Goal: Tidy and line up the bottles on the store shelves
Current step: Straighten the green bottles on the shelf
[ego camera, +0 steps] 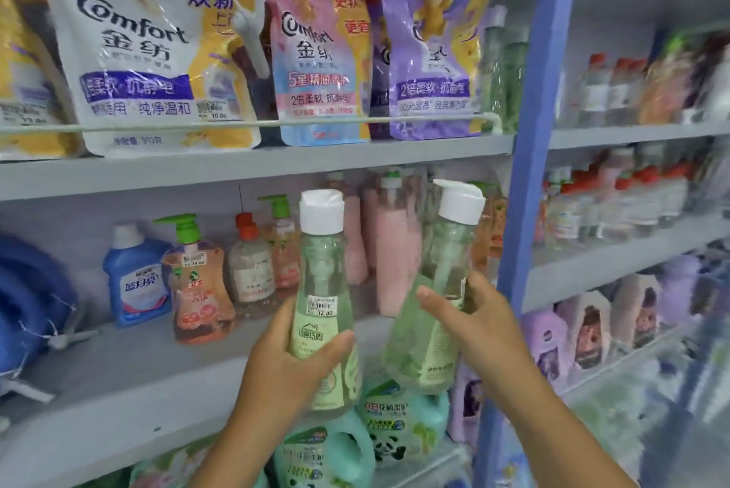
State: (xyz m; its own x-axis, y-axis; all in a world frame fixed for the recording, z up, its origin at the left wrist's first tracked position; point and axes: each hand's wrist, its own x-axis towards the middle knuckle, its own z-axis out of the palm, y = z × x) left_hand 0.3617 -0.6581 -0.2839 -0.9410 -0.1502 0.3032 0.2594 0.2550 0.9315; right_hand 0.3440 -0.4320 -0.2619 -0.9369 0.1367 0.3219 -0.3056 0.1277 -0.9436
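While both hands are up in front of the middle shelf (118, 365), each grips one clear green bottle. Left hand (290, 361) wraps the lower body of the left green bottle (324, 290), thumb across its pale green label; bottle upright, slim neck flaring to a wider base, white flip cap w/ smooth plastic finish, white price sticker mid-body. Right hand (480, 323) curls round the right green bottle (430, 314), fingers on its far side, thumb on the near side; same shape & cap, tilted w/ top leaning right. Both bottles held in the air just in front of the shelf edge, near each other but apart.

On the shelf, left of the left green bottle: orange pump bottle (199, 286) w/ green pump head, rounded & translucent; further left a blue opaque bottle (134, 274) w/ white cap. Behind the held bottles, tall pink bottles (391, 250), matte-looking. Above the shelf, glossy soft refill pouches (130, 53) stand behind a thin white rail. Below the shelf edge, teal jugs (399, 420) w/ panda print. Blue metal upright (525, 171) right of the right green bottle.
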